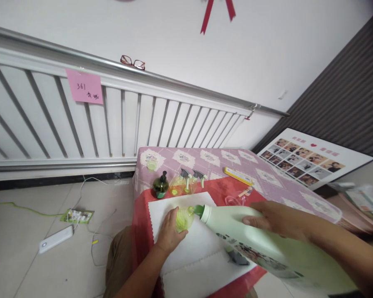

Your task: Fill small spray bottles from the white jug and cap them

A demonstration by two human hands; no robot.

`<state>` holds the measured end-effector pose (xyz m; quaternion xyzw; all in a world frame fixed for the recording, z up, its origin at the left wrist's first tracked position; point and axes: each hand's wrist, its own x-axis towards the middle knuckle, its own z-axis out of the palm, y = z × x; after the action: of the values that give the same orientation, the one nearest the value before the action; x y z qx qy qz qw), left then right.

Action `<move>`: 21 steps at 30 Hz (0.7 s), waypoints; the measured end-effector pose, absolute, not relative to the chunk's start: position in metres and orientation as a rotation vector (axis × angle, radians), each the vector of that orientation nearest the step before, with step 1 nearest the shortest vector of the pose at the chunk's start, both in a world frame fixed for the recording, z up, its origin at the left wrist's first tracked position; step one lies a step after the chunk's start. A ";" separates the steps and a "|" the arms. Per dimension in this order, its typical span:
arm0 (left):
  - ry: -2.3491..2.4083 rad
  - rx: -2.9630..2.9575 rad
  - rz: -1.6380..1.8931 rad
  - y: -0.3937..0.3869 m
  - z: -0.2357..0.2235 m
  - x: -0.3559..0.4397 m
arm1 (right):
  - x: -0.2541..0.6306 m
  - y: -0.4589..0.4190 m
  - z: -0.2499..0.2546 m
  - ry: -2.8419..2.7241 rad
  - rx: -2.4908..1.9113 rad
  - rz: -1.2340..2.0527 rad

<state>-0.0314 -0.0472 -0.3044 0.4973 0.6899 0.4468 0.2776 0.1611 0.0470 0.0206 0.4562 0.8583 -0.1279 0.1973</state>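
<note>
My left hand [168,232] is wrapped round a small clear bottle [183,220] that looks yellow-green and leans towards the right. My right hand [275,217] grips a large pale green jug [245,231], tipped over to the left. The jug's green spout [199,210] is right at the small bottle's mouth; whether they touch I cannot tell. Beneath both lies a white scalloped cloth [202,244]. On it, partly behind the jug, rests a dark grey trigger spray head [237,257].
Behind the cloth stand a dark green pump bottle [160,187] and two trigger spray bottles [179,183]. A yellow box [238,176] and pinkish clear items [234,199] lie further right. A radiator [161,122] runs behind the table; a power strip [77,216] lies on the floor.
</note>
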 end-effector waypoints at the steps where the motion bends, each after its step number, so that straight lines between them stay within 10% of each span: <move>1: 1.851 1.337 1.199 -0.047 -0.304 -0.031 | 0.161 0.048 0.021 2.368 1.248 -0.421; 21: 1.843 1.324 1.214 -0.047 -0.305 -0.031 | 0.161 0.050 0.019 2.301 1.217 -0.467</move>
<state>-0.0311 -0.0472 -0.3050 0.4937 0.6873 0.4529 0.2805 0.1612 0.0504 0.0188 0.4459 0.8435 -0.1713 0.2458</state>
